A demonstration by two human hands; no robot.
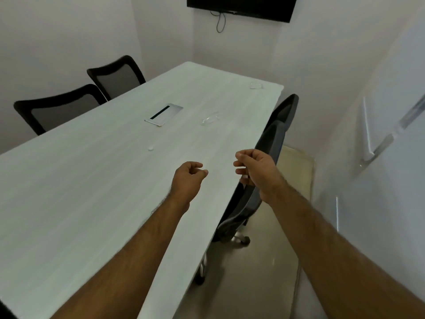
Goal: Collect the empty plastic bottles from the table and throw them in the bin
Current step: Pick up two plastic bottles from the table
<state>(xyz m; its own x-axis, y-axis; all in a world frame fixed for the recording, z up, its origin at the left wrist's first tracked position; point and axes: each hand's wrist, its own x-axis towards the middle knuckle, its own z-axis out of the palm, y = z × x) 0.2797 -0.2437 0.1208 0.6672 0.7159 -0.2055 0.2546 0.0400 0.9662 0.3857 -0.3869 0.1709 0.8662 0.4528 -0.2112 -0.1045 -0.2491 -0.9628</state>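
Long pale wood-grain table [92, 180] runs from the near left to the far right of the room. Both bare forearms reach out over its near right part. Left hand [187, 178] hovers above the tabletop, fingers curled loosely into the palm, thumb tip resting against the index finger, nothing in it. Right hand [254, 168] is just past the table's right edge, in front of the back of a dark chair [273, 139]; fingers bent inward in a loose half-fist, empty as far as can be seen. Whether it touches the chair back I cannot tell. Two clear plastic bottles lie on their sides on the table: nearer bottle [211, 118] at mid-table toward the right edge, well beyond both hands; far bottle [256, 85] near the far right corner. Both faint and blurred against the pale top. Small white cap [150, 148] sits alone on the table, between the hands and the nearer bottle, to the left. Silver cable hatch [163, 113] set into the table centre, left of the nearer bottle. Two dark mesh-backed chairs [62, 107] along the far left side. Black screen [241, 6] on the far wall.
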